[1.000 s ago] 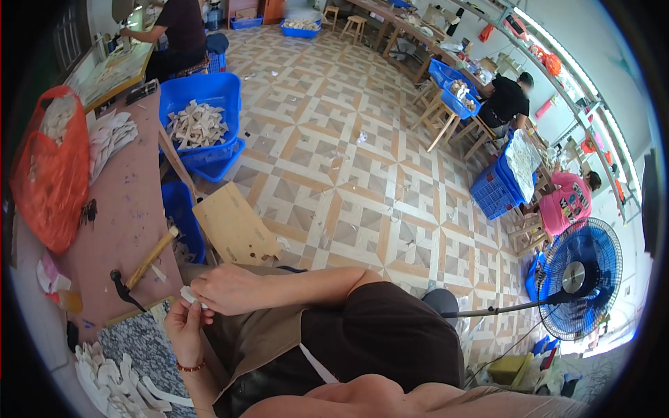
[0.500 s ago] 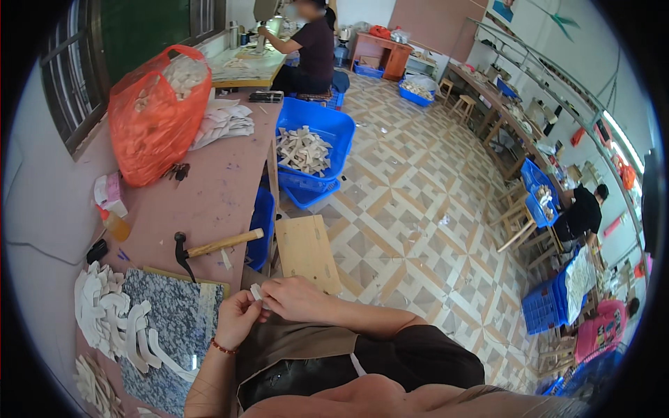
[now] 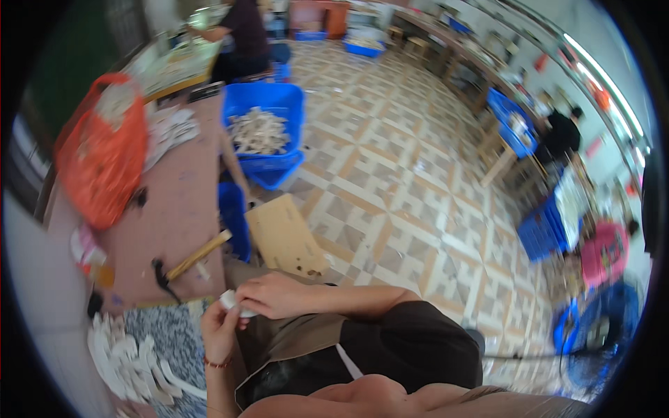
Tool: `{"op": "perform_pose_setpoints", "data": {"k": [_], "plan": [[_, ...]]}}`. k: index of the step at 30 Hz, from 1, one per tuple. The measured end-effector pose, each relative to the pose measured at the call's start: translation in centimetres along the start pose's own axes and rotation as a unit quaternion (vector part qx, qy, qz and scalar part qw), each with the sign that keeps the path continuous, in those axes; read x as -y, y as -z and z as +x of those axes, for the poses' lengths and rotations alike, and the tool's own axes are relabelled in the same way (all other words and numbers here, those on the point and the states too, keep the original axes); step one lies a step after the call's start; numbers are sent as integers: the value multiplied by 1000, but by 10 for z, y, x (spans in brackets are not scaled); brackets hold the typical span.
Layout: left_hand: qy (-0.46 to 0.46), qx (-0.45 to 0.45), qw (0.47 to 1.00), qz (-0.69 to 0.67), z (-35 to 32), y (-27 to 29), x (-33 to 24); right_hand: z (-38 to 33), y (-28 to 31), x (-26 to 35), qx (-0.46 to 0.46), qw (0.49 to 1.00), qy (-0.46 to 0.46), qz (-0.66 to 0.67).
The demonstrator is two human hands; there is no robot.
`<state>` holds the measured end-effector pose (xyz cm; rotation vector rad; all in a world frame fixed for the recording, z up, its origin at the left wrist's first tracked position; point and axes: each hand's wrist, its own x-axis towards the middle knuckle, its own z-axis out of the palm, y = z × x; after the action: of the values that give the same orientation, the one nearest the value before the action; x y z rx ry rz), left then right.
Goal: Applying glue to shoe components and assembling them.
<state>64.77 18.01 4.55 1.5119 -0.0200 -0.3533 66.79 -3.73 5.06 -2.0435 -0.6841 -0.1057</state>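
Observation:
Close in front of my body, both hands hold a small white strip, perhaps leather or cloth. My left hand pinches it between thumb and fingers. My right hand closes on its other side, fingers bent and partly hiding it. Left of my hands lies a speckled grey slab with a pile of curved white strips on and beside it. A hammer with a wooden handle rests on the table just beyond the slab.
On the pinkish table stand a red plastic bag and an amber bottle. A blue basket of white pieces and a wooden board are beyond my hands. Other people sit at benches, one at the far left.
My view has swung, so the room appears shifted left and is blurred. Both hands remain together on the white strip, which now shows more above my left thumb.

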Motion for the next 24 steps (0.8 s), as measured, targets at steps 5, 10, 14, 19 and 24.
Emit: {"op": "perform_pose_setpoints", "data": {"k": [5,10,14,19,24], "plan": [[-47,-14,994,99,-5,38,-12,-20,-1,-22,-80,995,20,59],[-79,-6,981,177,11,61,-33,-68,-37,-80,-21,993,-120,-8],[-56,18,978,198,43,52,-47,-77,-90,-117,116,987,-86,-69],[-101,93,955,263,101,-10,-55,-71,-96,-150,17,997,26,-72],[-185,165,901,355,131,-51,-52,-59,-98,-158,8,999,49,-17]]}}
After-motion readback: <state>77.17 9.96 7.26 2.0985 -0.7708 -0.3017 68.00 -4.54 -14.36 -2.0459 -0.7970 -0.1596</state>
